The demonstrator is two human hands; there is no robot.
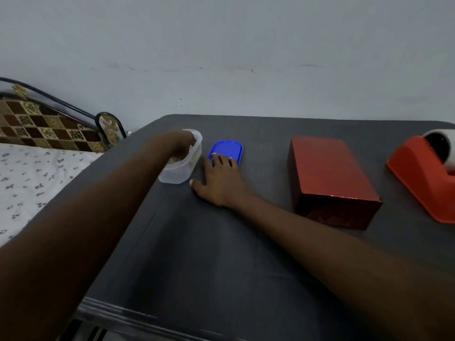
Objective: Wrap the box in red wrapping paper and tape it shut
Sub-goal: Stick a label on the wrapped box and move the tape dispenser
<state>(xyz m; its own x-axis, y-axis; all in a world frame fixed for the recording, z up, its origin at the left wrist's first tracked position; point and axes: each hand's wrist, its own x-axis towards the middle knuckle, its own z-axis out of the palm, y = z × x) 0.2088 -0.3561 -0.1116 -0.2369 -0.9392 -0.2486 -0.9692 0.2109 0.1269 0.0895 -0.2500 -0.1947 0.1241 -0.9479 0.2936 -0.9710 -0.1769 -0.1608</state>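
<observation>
The glossy red-wrapped rectangular box (330, 180) looked finished; left of it, right hand (219, 178) lay flat-fingered on a blue plastic lid (227, 150), left hand (181, 150) gripped the translucent tub's (178, 171) rim, closing probably next.

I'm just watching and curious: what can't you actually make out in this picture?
- Left hand: its fingers dip inside the clear container, hidden by its wall.
- Container contents: blurred.
- Tape dispenser: cut off by the right edge.
- Red box: tape or seams too indistinct.

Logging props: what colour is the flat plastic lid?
Blue; the flat plastic lid shows best in the head view.
</observation>
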